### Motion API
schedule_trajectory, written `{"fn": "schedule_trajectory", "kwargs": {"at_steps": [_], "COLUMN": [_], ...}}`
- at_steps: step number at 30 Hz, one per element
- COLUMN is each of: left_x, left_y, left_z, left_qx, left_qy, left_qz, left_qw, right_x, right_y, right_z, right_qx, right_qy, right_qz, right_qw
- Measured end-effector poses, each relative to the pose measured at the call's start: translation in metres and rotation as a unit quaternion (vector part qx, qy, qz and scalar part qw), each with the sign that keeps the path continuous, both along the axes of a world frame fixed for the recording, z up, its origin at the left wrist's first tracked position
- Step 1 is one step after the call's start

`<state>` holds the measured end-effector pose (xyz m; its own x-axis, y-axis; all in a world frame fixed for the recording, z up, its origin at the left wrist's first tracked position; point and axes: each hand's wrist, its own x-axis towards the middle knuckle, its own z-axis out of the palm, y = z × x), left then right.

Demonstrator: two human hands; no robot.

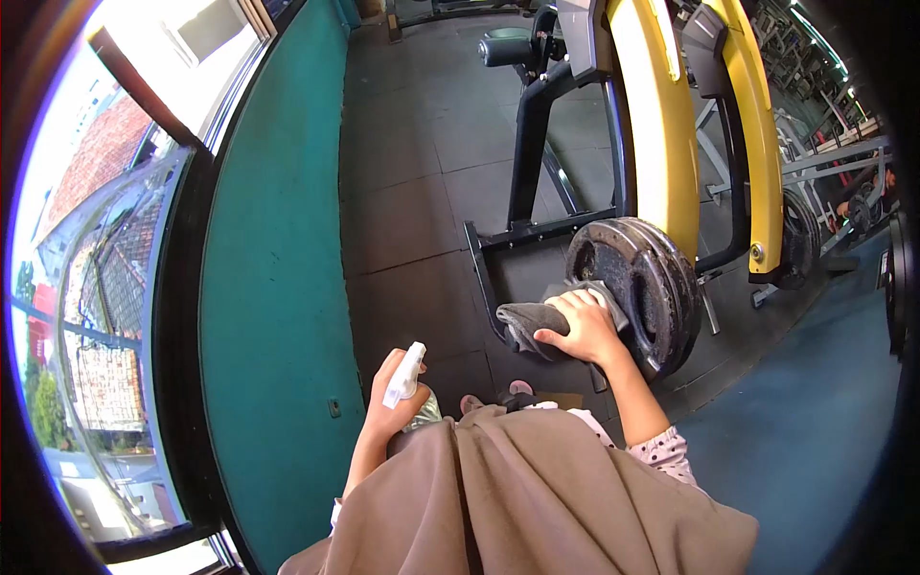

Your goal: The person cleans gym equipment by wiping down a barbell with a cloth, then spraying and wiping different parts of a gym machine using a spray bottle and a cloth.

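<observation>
My left hand (388,398) is closed around the neck of a spray bottle (404,376) with a white trigger head; its clear body is mostly hidden behind the hand and my clothing. In my right hand (583,328) is a bunched grey cloth (537,324), gripped with the fingers over its top. Part of the cloth lies against the face of the black weight plates (637,278), which are stacked on the side of a yellow and black gym machine (661,125). Scuffs and pale worn marks show on the plate's face.
A teal wall (278,259) with windows (105,307) runs along my left. Dark rubber tiles (402,220) cover the floor. The machine's black frame (537,230) stands ahead, with a padded roller (505,48). More gym equipment (815,163) fills the right background, and a blue floor area (786,383) lies below it.
</observation>
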<state>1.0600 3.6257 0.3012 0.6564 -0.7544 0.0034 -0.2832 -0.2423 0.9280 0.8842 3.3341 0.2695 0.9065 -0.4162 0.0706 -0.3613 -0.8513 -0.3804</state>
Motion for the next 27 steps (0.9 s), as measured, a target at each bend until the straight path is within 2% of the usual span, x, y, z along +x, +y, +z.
{"fn": "schedule_trajectory", "kwargs": {"at_steps": [2,7,10,14,15,16,18,19,20,21,22,24,27], "left_x": [0.008,0.027,0.038,0.052,0.056,0.059,0.068,0.07,0.073,0.078,0.082,0.085,0.083], "left_y": [-0.005,-0.052,-0.092,-0.153,-0.169,-0.184,-0.213,-0.227,-0.24,-0.254,-0.267,-0.286,-0.307], "left_z": [0.005,0.036,0.055,0.07,0.076,0.082,0.095,0.102,0.107,0.108,0.111,0.113,0.105], "left_qx": [0.001,-0.044,-0.054,-0.12,-0.136,-0.15,-0.154,-0.152,-0.151,-0.152,-0.147,-0.134,-0.139], "left_qy": [-0.008,-0.084,-0.106,-0.146,-0.144,-0.141,-0.134,-0.117,-0.1,-0.126,-0.115,-0.088,-0.062], "left_qz": [-0.019,-0.112,-0.182,-0.233,-0.24,-0.247,-0.259,-0.259,-0.26,-0.264,-0.264,-0.262,-0.253], "left_qw": [1.0,0.989,0.976,0.954,0.951,0.947,0.944,0.947,0.949,0.944,0.946,0.952,0.955], "right_x": [0.013,0.032,0.038,0.046,0.046,0.045,0.033,0.03,0.027,0.024,0.02,-0.004,-0.06], "right_y": [-0.011,-0.025,-0.026,-0.03,-0.031,-0.033,-0.039,-0.034,-0.033,-0.028,-0.023,-0.016,-0.022], "right_z": [0.004,-0.012,-0.018,-0.024,-0.026,-0.029,-0.037,-0.033,-0.026,0.0,0.03,0.054,0.071], "right_qx": [0.028,0.115,0.128,0.115,0.128,0.168,0.361,0.492,0.358,0.212,0.061,0.03,0.063], "right_qy": [0.073,0.089,0.048,-0.101,-0.172,-0.244,-0.283,-0.374,-0.297,-0.209,-0.11,-0.082,-0.141], "right_qz": [0.029,-0.038,-0.092,-0.157,-0.161,-0.161,-0.196,-0.207,-0.217,-0.223,-0.223,-0.239,-0.338], "right_qw": [0.997,0.989,0.986,0.976,0.963,0.941,0.867,0.759,0.858,0.928,0.967,0.967,0.929]}}
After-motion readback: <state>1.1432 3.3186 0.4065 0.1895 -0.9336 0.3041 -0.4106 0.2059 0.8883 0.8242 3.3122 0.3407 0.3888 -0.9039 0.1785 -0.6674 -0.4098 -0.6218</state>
